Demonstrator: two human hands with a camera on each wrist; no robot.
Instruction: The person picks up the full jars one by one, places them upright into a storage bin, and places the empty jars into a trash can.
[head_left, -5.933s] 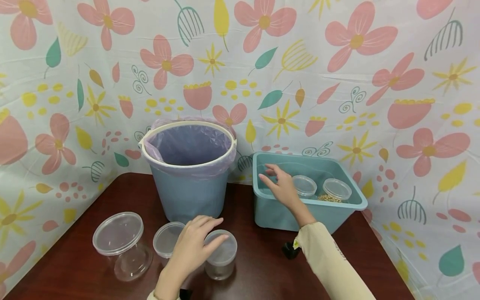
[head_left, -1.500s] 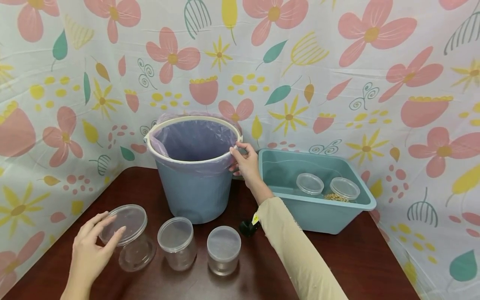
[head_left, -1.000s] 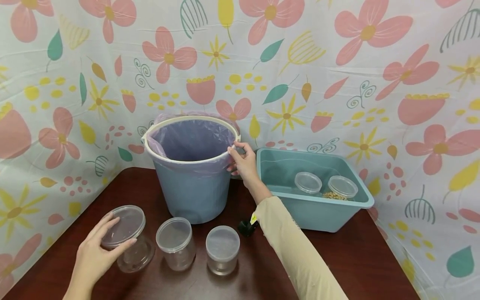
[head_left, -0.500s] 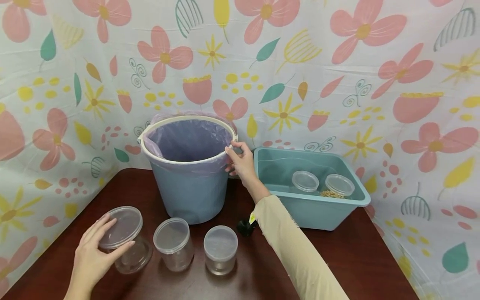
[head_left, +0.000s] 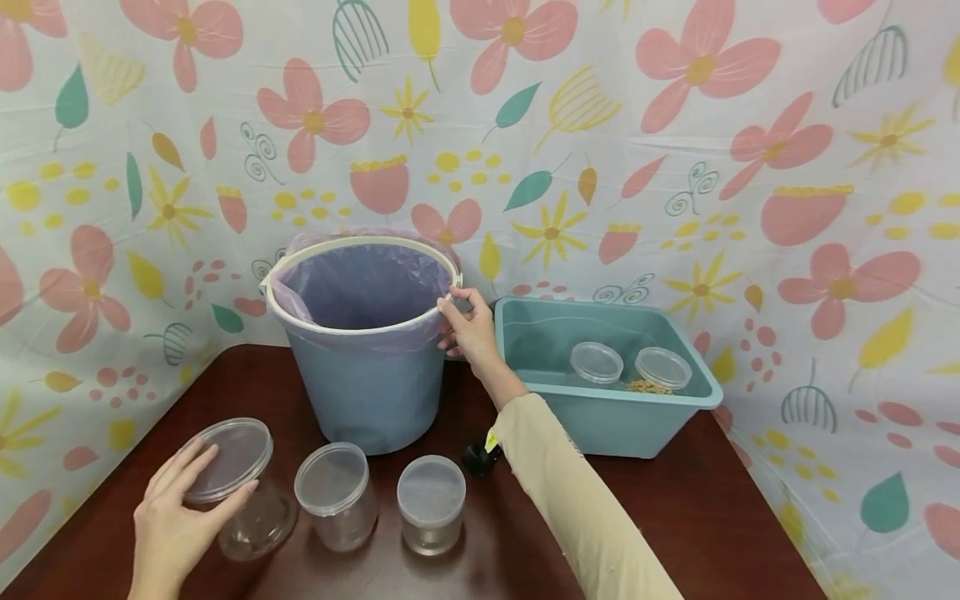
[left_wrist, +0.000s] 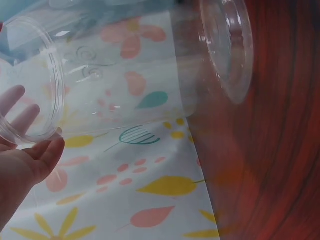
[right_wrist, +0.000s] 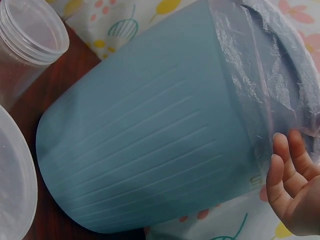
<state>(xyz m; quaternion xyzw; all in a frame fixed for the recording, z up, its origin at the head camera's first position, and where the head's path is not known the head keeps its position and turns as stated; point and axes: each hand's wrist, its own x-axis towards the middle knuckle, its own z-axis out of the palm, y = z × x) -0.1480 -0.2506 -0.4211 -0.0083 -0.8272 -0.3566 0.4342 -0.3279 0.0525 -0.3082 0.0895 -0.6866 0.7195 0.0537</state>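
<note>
My left hand (head_left: 176, 508) holds the lidded top of a tall clear plastic jar (head_left: 258, 521), thumb on one side of the lid and fingers on the other. In the left wrist view the jar (left_wrist: 115, 75) stretches from the fingertips to its base on the table. My right hand (head_left: 472, 333) pinches the white rim of a blue trash can (head_left: 367, 392) on its right side, where a thin purple bag is folded over. The right wrist view shows its fingers (right_wrist: 282, 170) curled against the bag (right_wrist: 245, 65). Inside, the can is dark.
Two shorter lidded jars, one left (head_left: 337, 500) and one right (head_left: 431, 508), stand in front of the can. A teal basin (head_left: 607, 417) at right holds two round clear lids (head_left: 596, 362) and small tan grains (head_left: 648, 387). Floral cloth (head_left: 525, 125) hangs behind the dark wooden table (head_left: 675, 517).
My right hand has moved left from over the basin onto the can's rim. The left hand has gone left from the short jars to the tall jar and taken hold of its lid.
</note>
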